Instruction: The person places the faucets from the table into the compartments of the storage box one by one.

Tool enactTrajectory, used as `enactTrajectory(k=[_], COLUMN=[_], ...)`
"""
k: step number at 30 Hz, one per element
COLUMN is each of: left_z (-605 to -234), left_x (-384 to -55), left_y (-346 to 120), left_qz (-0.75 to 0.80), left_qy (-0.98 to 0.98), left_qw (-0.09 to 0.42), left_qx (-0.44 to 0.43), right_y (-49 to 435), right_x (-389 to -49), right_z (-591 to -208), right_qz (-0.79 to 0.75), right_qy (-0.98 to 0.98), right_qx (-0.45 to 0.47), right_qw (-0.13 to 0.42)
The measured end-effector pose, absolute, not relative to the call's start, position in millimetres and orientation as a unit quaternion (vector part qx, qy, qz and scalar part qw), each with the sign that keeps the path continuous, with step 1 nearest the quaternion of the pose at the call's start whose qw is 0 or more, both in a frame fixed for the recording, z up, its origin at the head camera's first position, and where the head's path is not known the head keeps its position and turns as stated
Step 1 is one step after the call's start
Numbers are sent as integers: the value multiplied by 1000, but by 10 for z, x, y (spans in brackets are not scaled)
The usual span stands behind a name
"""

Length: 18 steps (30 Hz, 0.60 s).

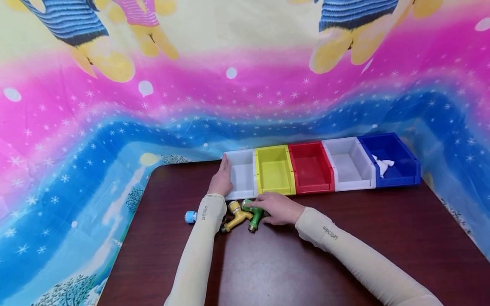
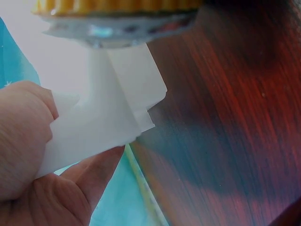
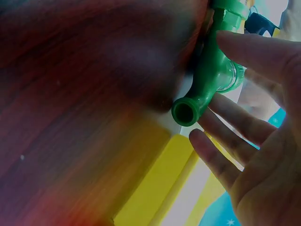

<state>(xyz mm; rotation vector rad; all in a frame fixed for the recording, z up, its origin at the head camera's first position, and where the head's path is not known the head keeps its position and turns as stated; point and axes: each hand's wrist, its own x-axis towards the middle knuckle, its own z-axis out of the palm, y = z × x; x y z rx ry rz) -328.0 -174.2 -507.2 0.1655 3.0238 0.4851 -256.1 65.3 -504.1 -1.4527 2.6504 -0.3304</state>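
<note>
Yellow knob [image 2: 117, 6], left-wrist view — cropped

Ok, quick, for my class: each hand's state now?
Left hand: holding the leftmost white bin by its side.
Right hand: at the green tap; whether it grips cannot be told.

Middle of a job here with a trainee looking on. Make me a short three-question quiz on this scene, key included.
1. Which is nearest the fingers of the right hand?
A) the yellow tap
B) the green tap
C) the blue knob

2. True or false: the white object lies inside the blue bin.

3. Fill in the colour: in the head view, the left hand grips the wall of the ____ end bin, next to the yellow bin.

Key: 1. B; 2. True; 3. white.
</note>
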Motion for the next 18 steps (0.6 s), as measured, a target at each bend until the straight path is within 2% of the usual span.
enactTrajectory(k=[18], left_z=[-5057], left_x=[-3277], left_y=[-1741], left_qz=[149], left_qy=[986], left_qw=[40], left_qx=[57], right_y=[533], right_x=[-2458], right_z=[-5043], right_qz=[-101], right_qy=[882], right_qx=[-452], right_qw=[83])
